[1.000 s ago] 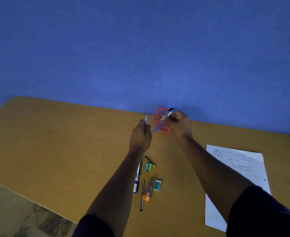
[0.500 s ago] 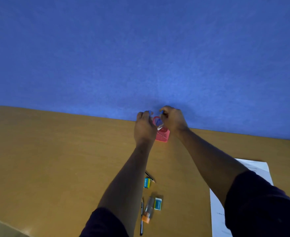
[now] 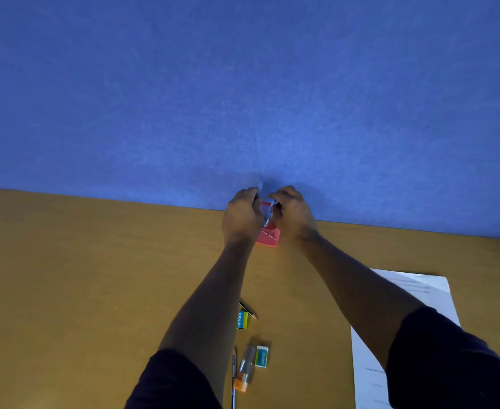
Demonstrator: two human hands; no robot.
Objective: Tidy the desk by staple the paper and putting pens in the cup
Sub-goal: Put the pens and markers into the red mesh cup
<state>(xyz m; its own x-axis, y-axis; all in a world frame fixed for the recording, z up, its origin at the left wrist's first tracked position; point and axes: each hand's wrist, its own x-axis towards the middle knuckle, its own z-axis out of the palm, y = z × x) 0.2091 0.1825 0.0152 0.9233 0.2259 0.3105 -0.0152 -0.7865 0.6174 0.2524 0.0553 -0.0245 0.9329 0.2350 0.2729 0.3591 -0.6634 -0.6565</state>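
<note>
Head view: both hands meet over the cup at the far edge of the desk point(image 3: 65, 276).
Left hand point(image 3: 243, 215): curled round a blue pen point(image 3: 261, 185), tip poking up.
Cup point(image 3: 270, 237): red, between the hands, partly hidden.
Right hand point(image 3: 294, 214): pinching a second blue pen point(image 3: 269, 214), slanted into the cup.
Paper point(image 3: 414, 293): near right, unstapled.
Risk: two pens crowding one small mouth could tip the cup.

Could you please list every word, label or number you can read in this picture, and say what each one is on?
"apsara": on the yellow and blue box on the desk.
Teal box beside the grey and orange tube: print too blurred to read.
Paper at the right: lines of writing, too small and blurred to read.
</note>
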